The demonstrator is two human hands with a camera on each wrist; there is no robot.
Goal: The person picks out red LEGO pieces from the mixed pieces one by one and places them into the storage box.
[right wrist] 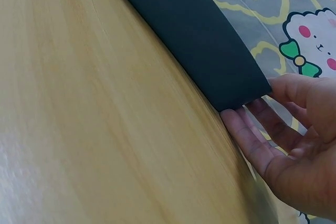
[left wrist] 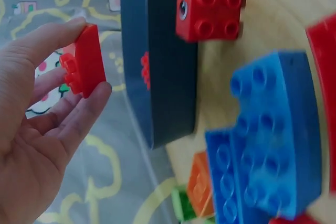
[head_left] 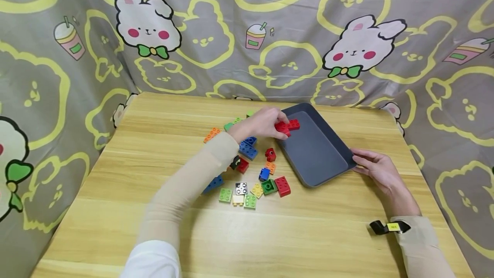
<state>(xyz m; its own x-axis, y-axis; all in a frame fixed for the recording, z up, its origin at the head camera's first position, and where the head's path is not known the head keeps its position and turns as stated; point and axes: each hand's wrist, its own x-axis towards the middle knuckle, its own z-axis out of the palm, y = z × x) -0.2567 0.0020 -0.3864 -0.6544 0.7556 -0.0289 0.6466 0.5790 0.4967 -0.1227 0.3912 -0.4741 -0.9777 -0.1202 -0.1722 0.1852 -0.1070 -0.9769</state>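
Observation:
My left hand (head_left: 266, 122) pinches a red toy brick (left wrist: 90, 61) between thumb and fingertips, above the left side of a dark grey rectangular tray (head_left: 316, 153). In the left wrist view the brick hangs clear of the tray wall, its studs facing the palm. Another red brick (head_left: 294, 124) lies inside the tray, close beside the held one. At the tray's near right corner, my right hand (head_left: 376, 168) grips the rim. The right wrist view shows fingers (right wrist: 244, 129) at the underside of that corner and others up at its edge.
Loose bricks in several colours lie left of the tray, among them a blue brick (head_left: 248, 150), a red brick with an eye (head_left: 270, 155), a green brick (head_left: 269, 186) and an orange brick (head_left: 212, 134). A patterned curtain (head_left: 216, 33) hangs behind the wooden table (head_left: 262, 239).

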